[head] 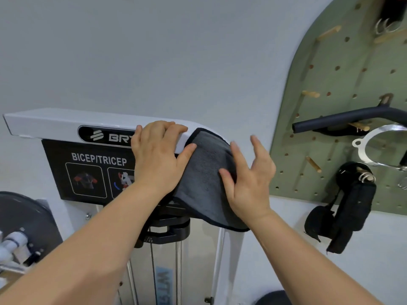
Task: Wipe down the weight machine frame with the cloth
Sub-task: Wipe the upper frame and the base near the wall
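My left hand (pixel 156 159) is up on the white frame (pixel 55 122) of the weight machine. Its fingers are bent over the top edge of the crossbar, covering part of the logo, and its thumb reaches right onto the cloth (pixel 202 177). The grey cloth, edged in dark trim, is draped over the rounded right corner of the frame and hangs down the near side. My right hand (pixel 248 179) is at the cloth's right edge with fingers spread and straight. The thumb and forefinger touch the fabric and the other fingers are lifted off it. Below the crossbar sits a black placard (pixel 88 168) reading BICEP/TRICEP. On the wall to the right, a green pegboard (pixel 326 84) carries a dark bar handle (pixel 341 119) and black straps (pixel 352 205).
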